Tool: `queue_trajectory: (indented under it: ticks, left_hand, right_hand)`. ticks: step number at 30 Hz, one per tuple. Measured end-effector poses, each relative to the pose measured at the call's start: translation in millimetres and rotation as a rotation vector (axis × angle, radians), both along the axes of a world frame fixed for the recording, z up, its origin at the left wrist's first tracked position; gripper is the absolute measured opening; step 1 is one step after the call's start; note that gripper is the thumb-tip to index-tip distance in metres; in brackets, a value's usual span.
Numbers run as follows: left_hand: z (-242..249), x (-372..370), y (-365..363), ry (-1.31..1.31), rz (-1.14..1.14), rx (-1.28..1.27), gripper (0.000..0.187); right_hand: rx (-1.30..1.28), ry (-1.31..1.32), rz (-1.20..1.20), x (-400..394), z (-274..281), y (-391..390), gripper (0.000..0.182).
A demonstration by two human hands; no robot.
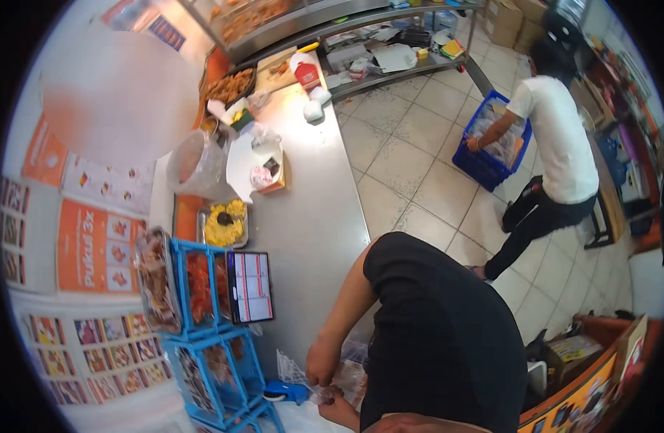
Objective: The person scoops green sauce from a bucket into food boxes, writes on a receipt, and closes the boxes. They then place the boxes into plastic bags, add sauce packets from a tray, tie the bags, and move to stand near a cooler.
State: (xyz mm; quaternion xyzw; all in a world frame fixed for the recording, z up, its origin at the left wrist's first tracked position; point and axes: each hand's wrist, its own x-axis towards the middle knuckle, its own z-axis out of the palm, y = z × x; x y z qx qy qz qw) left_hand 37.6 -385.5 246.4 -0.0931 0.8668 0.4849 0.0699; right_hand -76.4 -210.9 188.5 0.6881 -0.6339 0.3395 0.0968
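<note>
At the bottom, my right hand [323, 361] reaches down from the black sleeve, its fingers closed on clear plastic. Just below it, my left hand [337, 410] pinches the same plastic, close to the right fingertips. The plastic bag [355, 375] is partly hidden behind my arm and dark clothing; its contents cannot be made out. Beside the hands lies a blue object [285, 392], perhaps a stapler. Thin white sticks or tines [292, 369] lie near my right hand.
Blue racks [215, 375] and a tablet [251, 286] stand along the wall. Farther up the steel counter [317, 202] are a tray of yellow food [225, 224], a plastic tub [194, 162] and an open carton [274, 177]. A person in white [556, 137] bends over a blue crate [483, 169].
</note>
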Motion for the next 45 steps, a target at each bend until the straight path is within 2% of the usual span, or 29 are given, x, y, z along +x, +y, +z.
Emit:
queue_trajectory:
  ticks: [2,4,10,14,16,17,19,21,23,24,25,26,27,28,29,31,38,45]
  left_hand:
    - [-5,-8,-5,-0.012,-0.026,0.039,0.009]
    - [-8,-16,-8,-0.046,-0.04,0.077,0.009]
    - [-14,-31,-20,-0.167,-0.056,0.187,0.009]
    - [-18,-40,-30,-0.258,-0.06,0.266,0.01]
    - [-20,-42,-36,-0.318,-0.052,0.316,0.01]
    - [-22,-41,-41,-0.357,-0.036,0.349,0.01]
    - [-28,-36,-52,-0.448,-0.002,0.43,0.01]
    - [-30,-37,-54,-0.537,0.011,0.504,0.011]
    - [-17,-24,-40,-0.571,0.041,0.541,0.013]
    - [-9,-21,-30,-0.568,0.087,0.561,0.013]
    - [-6,-19,-21,-0.56,0.131,0.571,0.014]
    - [2,-27,-9,-0.546,0.173,0.591,0.015]
    - [-62,-19,-62,-0.367,-0.146,0.4,0.018]
    - [-37,-28,-45,-0.598,0.035,0.407,0.019]
    - [-27,-26,-32,-0.592,0.165,0.588,0.02]
    - [-21,-21,-26,-0.599,0.204,0.62,0.02]
    - [-10,-22,-21,-0.617,0.157,0.622,0.024]
    - [-6,-22,-19,-0.619,0.156,0.62,0.023]
  right_hand:
    - [0.036,-0.017,-0.026,-2,5,3,0.017]
    - [0.011,-0.058,0.046,-5,5,0,0.017]
    - [0.097,-0.318,-0.041,6,8,0,0.02]
    - [0.122,-0.389,-0.128,23,9,11,0.019]
    - [-0.139,-0.4,-0.14,32,-2,11,0.015]
    - [-0.135,-0.41,-0.133,37,-6,9,0.015]
    - [-0.309,-0.491,-0.111,52,-8,7,0.01]
    - [-0.29,-0.485,-0.023,57,-6,6,0.013]
    - [-0.29,-0.571,-0.073,71,5,19,0.018]
    - [-0.277,-1.227,0.045,79,-7,11,0.026]
    - [-0.328,-0.735,-0.044,70,-7,16,0.036]
    - [-0.174,-0.657,-0.074,67,29,39,0.044]
    - [-0.046,-0.711,-0.147,63,26,36,0.045]
    - [-0.256,-0.622,-0.136,59,14,29,0.04]
    - [-0.38,-0.525,-0.148,51,17,21,0.034]
    - [-0.344,-0.448,-0.236,46,24,24,0.034]
    - [-0.23,-0.403,-0.252,38,19,21,0.032]
    - [-0.257,-0.427,-0.29,40,23,22,0.034]
